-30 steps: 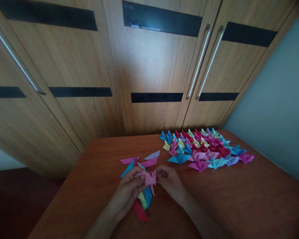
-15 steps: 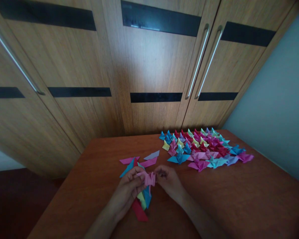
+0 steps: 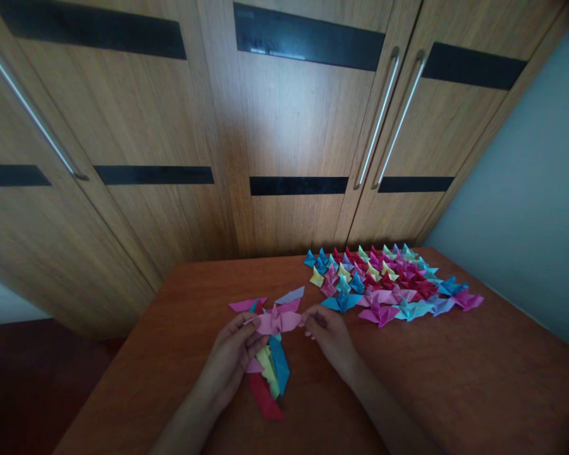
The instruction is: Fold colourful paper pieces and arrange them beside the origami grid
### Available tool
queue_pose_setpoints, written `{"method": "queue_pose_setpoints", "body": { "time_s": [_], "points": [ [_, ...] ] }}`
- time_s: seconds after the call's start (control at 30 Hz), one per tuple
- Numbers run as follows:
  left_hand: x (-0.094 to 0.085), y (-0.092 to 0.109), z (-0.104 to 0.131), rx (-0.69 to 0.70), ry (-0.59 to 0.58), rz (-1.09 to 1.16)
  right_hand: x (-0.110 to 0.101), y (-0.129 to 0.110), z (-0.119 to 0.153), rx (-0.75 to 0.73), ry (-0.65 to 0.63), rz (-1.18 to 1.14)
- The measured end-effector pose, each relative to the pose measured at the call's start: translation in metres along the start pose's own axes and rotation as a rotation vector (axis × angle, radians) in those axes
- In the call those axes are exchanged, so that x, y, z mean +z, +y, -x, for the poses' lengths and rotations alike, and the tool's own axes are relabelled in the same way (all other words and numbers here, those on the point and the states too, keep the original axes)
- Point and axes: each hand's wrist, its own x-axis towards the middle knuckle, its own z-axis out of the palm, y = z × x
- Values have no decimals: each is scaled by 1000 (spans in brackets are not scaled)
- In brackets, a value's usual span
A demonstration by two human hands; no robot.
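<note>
In the head view, both bare hands were raised over the table, with a pink folded paper (image 3: 277, 321) stretched between them. The left hand (image 3: 232, 360) was clamped on its left end, thumb and fingers pressed together over the paper. The right hand (image 3: 329, 332) had thumb and forefinger closed at the opposite tip, the other fingers curled below. The paper lay roughly level across the gap between the hands, with a small point standing up at its middle.

Below the grip, loose folded pieces lay close together on the tabletop (image 3: 455, 366): a blue strip (image 3: 279, 365), a yellow piece (image 3: 267, 371) just left of it, and a red strip (image 3: 265, 398) nearest the wearer. A small pink piece (image 3: 255, 366) showed beside the left fingers. Just beyond the grip lay a magenta strip (image 3: 247, 304) to the left and a lilac strip (image 3: 290, 294) to the right.

To the right of the grip and farther off, many folded paper figures (image 3: 384, 296) stood in crowded rows of red, pink, blue, yellow and green; a blue figure (image 3: 343, 302) was among those nearest the right hand. Well beyond the grip rose a wooden cabinet (image 3: 294, 120) with metal handles (image 3: 379, 120).
</note>
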Motion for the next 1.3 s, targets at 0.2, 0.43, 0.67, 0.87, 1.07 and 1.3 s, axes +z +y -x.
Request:
{"method": "queue_pose_setpoints", "body": {
  "time_s": [0.2,0.43,0.67,0.87,1.07,1.3],
  "points": [
    [0,-1,0,12,15,7,-1,1,0,31,26,-11],
    [-4,-2,-2,20,27,-24,-2,-1,-1,52,35,-60],
    [-3,-2,-1,19,7,-38,-3,-3,0,62,71,-24],
    [-1,-2,0,30,24,-64,-5,-9,3,-68,211,112],
    [0,-4,1,44,0,-86,3,-19,13,-238,125,257],
    [10,-5,6,59,-31,-175,16,-20,24,-275,-83,340]
  ]
}}
